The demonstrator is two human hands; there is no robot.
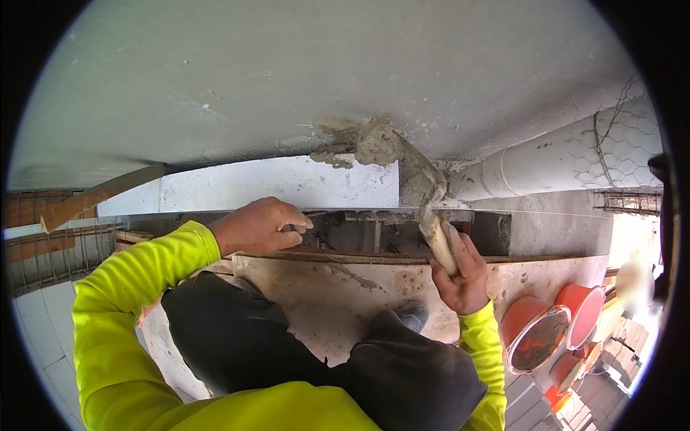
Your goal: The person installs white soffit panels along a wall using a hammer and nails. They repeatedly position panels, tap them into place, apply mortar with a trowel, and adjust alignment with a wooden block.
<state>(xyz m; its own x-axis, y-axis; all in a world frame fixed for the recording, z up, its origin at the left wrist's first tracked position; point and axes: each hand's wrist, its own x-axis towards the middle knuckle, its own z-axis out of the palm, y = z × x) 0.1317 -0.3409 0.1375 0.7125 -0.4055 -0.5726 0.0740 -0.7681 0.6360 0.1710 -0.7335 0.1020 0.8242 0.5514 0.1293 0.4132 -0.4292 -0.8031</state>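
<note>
In my right hand (462,276) is the pale handle of a trowel (440,246), fingers wrapped round it. Its narrow neck and mortar-smeared blade reach up to a lump of wet mortar (378,142) against the grey wall. That mortar sits at the right end of a long white block (280,182) laid along the wall's foot, and some of it spreads over the block's top edge. Just below the block's front edge hovers my left hand (260,226). Its fingers are half curled with a gap to the thumb, and I see nothing in them.
A taut string (532,212) runs along the block's front. At right a white pipe (575,161) is partly wrapped in wire mesh. Red buckets (519,327) stand lower right. A wooden strip (100,194) leans at left. Below me lies a stained board (338,294), with a gap beyond it.
</note>
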